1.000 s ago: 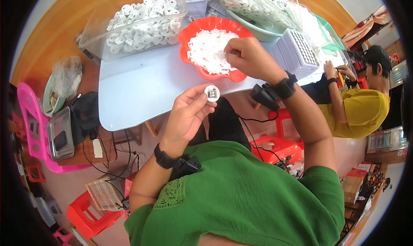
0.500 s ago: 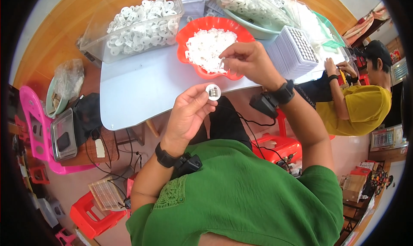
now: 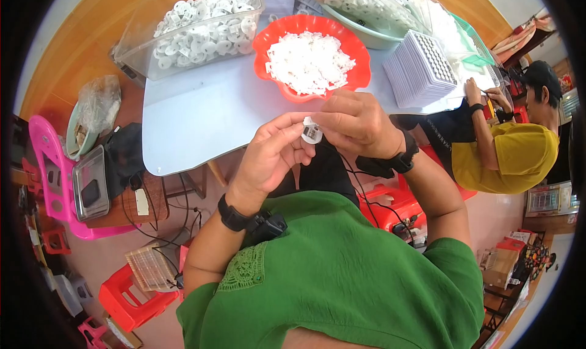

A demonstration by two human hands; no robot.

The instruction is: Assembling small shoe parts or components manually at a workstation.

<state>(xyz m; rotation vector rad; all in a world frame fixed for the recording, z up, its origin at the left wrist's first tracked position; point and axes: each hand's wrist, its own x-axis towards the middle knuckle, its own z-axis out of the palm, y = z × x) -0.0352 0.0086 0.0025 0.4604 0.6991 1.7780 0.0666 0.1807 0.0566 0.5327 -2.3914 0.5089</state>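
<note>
One white disc [image 3: 313, 136], round and dark-centred, sits in the left hand [image 3: 267, 151].

A pale blue table [image 3: 189, 126] spans the upper middle, brightly lit, before an orange-brown wooden panel [image 3: 79, 50]. A pale wall [image 3: 491, 1] and pinkish curtain [image 3: 516, 44] show upper right. Left, a pink chair [image 3: 42, 129] and, lower, a red stool [image 3: 143, 313] stand on pinkish floor [image 3: 467, 227].

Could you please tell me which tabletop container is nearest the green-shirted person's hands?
The red bowl of small white pieces; the clear box at left and the pale green basin stand farther away.
</note>
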